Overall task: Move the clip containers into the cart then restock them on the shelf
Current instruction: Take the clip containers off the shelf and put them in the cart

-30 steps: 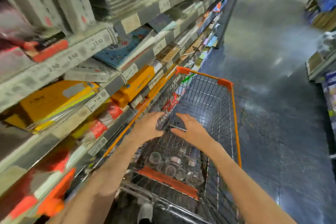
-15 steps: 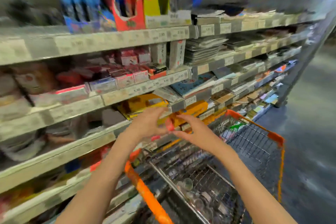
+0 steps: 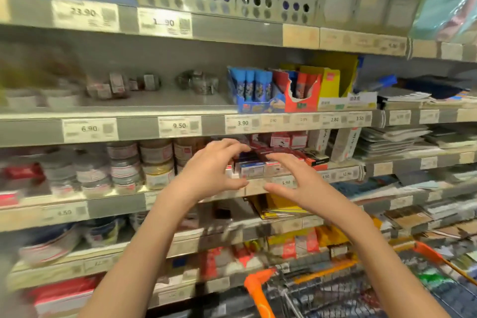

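I have both hands raised in front of the shelving unit (image 3: 180,129), palms facing each other with a gap between them. Left hand (image 3: 214,170): fingers spread and lightly curved, holding nothing. Right hand (image 3: 296,181): the same, fingers arched, thumb low, nothing in it. Behind the gap I see small red and blue boxes (image 3: 255,165) at the front edge of the shelf.

Clip containers (image 3: 157,162): round clear jars with labels, stacked two high, stand on that same shelf just left of my left hand, near its front edge. More jars run toward the left end, blurred. On the shelf above, a few round containers (image 3: 198,81) sit toward the back, left of the blue and red display cartons (image 3: 276,90).

Cart (image 3: 260,284): orange-trimmed wire basket at the lower right corner of the view, below my right forearm. I cannot tell what it holds.
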The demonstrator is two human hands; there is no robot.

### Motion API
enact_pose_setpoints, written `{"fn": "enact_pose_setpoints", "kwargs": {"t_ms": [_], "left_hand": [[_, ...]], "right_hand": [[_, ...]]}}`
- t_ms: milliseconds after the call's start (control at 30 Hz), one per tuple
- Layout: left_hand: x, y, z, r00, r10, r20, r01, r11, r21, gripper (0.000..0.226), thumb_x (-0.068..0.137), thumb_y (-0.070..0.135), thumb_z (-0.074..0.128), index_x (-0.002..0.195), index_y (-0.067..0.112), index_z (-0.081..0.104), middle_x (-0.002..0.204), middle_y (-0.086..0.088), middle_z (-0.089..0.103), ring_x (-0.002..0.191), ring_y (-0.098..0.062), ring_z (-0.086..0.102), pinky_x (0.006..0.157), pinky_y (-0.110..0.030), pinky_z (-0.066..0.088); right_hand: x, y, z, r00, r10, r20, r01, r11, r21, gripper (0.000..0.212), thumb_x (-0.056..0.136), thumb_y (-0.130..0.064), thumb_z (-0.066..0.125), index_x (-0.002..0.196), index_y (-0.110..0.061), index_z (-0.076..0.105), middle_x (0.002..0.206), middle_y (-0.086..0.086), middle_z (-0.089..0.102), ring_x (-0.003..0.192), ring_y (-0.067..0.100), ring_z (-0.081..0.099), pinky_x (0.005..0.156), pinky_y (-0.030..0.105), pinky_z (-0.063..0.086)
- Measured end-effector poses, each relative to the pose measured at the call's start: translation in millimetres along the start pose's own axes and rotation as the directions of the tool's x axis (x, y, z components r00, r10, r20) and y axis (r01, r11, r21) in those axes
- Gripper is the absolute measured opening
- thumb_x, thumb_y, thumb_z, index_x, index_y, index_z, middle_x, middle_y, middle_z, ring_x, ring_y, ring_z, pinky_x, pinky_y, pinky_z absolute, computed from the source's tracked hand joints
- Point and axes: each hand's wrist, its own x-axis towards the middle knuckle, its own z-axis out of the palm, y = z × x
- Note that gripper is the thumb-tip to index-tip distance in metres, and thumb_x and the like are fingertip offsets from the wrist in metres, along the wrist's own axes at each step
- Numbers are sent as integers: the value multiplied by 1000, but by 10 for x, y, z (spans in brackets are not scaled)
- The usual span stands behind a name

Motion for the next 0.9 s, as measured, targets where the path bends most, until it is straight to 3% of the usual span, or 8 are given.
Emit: {"fn": "enact_pose_setpoints", "kwargs": {"t_ms": [100, 267, 500, 700, 833, 900], "left_hand": [[-75, -177, -362, 996, -4, -88, 6, 1000, 19, 68, 76, 40, 72, 136, 29, 43, 139, 5, 41, 129, -16, 36, 107, -36, 31], [-78, -452, -816, 985, -28, -171, 37, 998, 55, 68, 80, 44, 67, 140, 34, 35, 143, 11, 37, 132, -10, 30, 109, -35, 28], [10, -919, -1145, 961, -99, -259, 124, 989, 81, 67, 82, 51, 60, 141, 33, 35, 143, 11, 39, 131, -10, 31, 109, -34, 28], [180, -1327, -1328, 951, -222, -214, 246, 964, 96, 73, 79, 65, 51, 143, 34, 31, 141, 4, 44, 129, -16, 39, 104, -38, 36], [319, -1528, -1395, 962, -238, -136, 243, 970, 27, 69, 81, 62, 53, 142, 39, 29, 143, 6, 43, 125, -14, 44, 101, -37, 40], [374, -1621, -1405, 970, -216, -110, 220, 975, 21, 67, 83, 55, 57, 142, 40, 28, 146, 7, 36, 130, -13, 37, 105, -33, 35]], "right_hand": [[295, -263, -28, 996, -78, -31, 78, 997, -15, 62, 84, -42, 62, 139, -28, 37, 139, -13, 38, 130, 2, 32, 102, 14, 23], [726, -605, -109, 983, -172, -63, 171, 985, -11, 61, 83, -44, 61, 138, -32, 37, 129, -23, 34, 122, -8, 29, 99, 10, 21], [1454, -960, -102, 952, -289, -99, 278, 954, -113, 56, 88, -40, 59, 138, -23, 41, 139, -10, 41, 126, -1, 33, 95, 6, 19], [2097, -1009, -3, 989, -146, -11, 143, 980, -138, 72, 82, -59, 54, 142, -25, 37, 145, -2, 40, 132, 13, 37, 108, 33, 33], [2454, -960, 25, 998, -61, 22, 63, 990, -125, 62, 86, -47, 59, 140, -26, 38, 145, -3, 38, 129, 14, 41, 101, 21, 33], [2625, -937, 64, 998, -35, 50, 41, 989, -139, 62, 87, -43, 60, 141, -22, 37, 146, 0, 37, 129, 17, 40, 100, 21, 31]]}}
